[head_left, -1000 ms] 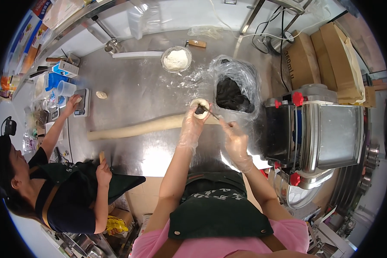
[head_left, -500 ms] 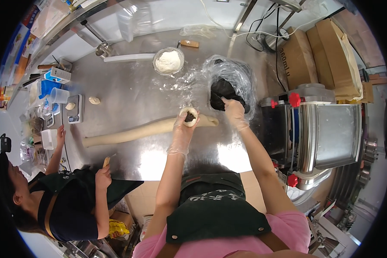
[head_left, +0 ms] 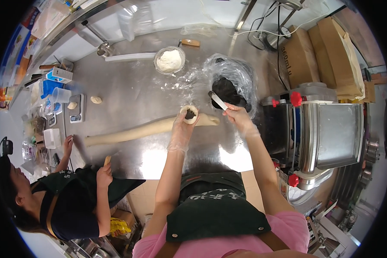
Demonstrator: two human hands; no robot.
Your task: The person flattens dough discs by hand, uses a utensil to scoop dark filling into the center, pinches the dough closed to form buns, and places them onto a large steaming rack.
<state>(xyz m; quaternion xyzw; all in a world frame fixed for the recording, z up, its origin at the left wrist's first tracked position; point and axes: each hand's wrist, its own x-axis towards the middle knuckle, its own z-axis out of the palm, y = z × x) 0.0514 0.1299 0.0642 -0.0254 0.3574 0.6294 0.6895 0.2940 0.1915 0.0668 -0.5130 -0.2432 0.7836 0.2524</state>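
My left hand (head_left: 183, 131), in a clear glove, is closed around a cup-shaped piece of dough (head_left: 194, 109) with dark filling (head_left: 190, 115) inside. Also gloved, my right hand (head_left: 241, 119) grips a pale, flat spatula (head_left: 219, 101) whose far end carries a dab of dark filling. That end hovers by the left edge of a black mass of filling (head_left: 227, 91), which lies in clear plastic wrap (head_left: 241, 69). Beneath and beside my left hand, a long roll of dough (head_left: 133, 133) stretches leftward over the steel table.
A bowl of flour (head_left: 169, 60) stands at the back, near a wooden-handled tool (head_left: 190, 42). Left are a small scale (head_left: 76, 112) and dough pieces (head_left: 96, 99). A co-worker (head_left: 69, 206) stands at lower left, holding a wooden-handled tool. A metal machine (head_left: 331, 135) borders the right side.
My right hand has drawn back from the black filling and lifted the spatula into sight, with filling on its end. My left hand holds the dough in nearly the same place.
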